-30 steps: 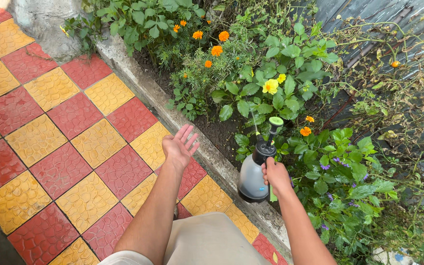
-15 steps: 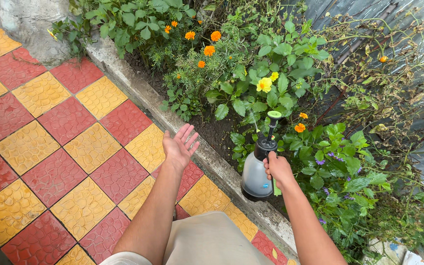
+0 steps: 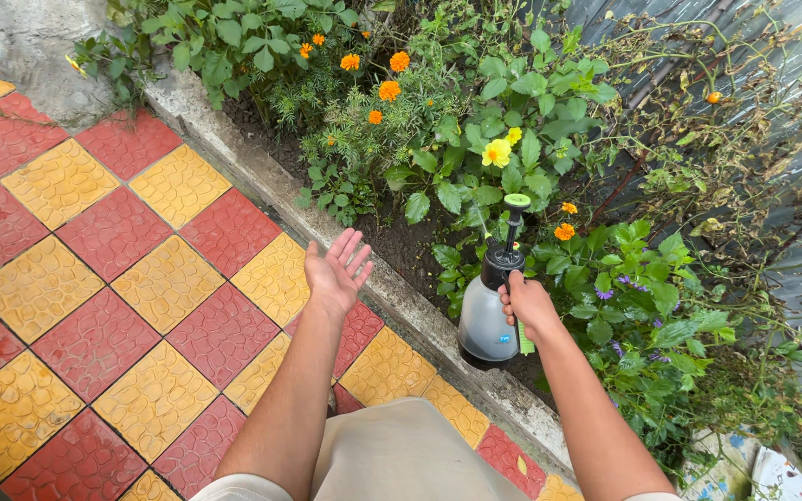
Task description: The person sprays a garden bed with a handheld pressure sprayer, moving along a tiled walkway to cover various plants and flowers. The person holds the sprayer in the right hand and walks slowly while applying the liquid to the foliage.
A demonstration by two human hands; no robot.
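Grey sprayer (image 3: 486, 320), black-necked with a green pump knob, is held upright in the right hand (image 3: 528, 306), fingers wrapped around its handle, above the concrete curb (image 3: 392, 297). Left hand (image 3: 336, 269) hovers over the curb's paved side, palm up, fingers spread, empty. Marigolds (image 3: 388, 90) grow beyond the curb.

Plastic sprayer against rough paving and stone

The spray bottle (image 3: 486, 320) has a smooth, translucent grey plastic body with a matt black collar and a green plastic cap. The paving tiles (image 3: 122, 232) look like matt, pebble-textured concrete in red and yellow; the kerb (image 3: 262, 181) is rough, weathered grey concrete.
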